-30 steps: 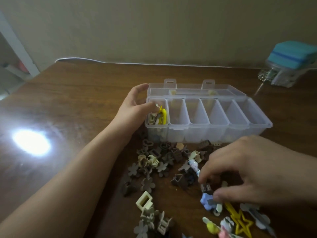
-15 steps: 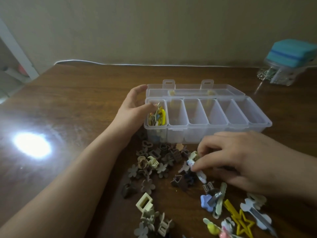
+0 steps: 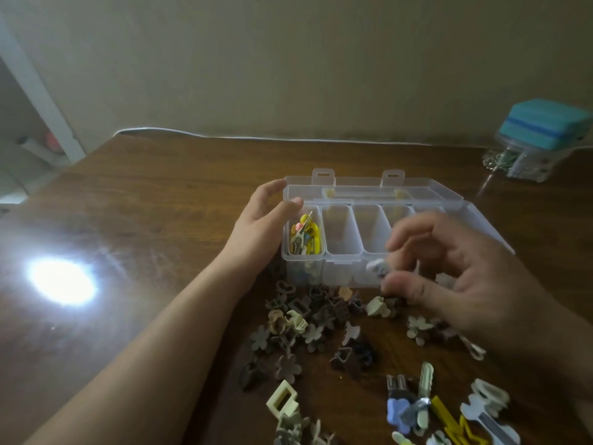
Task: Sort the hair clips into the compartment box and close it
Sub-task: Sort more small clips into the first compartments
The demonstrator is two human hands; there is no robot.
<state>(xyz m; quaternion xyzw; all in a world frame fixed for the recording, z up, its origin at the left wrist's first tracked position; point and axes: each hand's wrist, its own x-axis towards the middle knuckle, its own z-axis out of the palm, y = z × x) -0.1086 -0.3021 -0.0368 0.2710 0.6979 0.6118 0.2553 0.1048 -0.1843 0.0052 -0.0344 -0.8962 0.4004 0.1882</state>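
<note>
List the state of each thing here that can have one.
Box: open, lid folded back.
Leftmost compartment: holds clips; the next ones look empty.
Left hand: rests against the box's left end.
Right hand: raised, pinches a small pale clip.
Clip pile: loose on table.

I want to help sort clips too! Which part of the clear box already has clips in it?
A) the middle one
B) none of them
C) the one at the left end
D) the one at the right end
C: the colourful clips lie in the left end compartment of the compartment box, beside the left hand; the compartments next to it that can be seen look empty.
</note>
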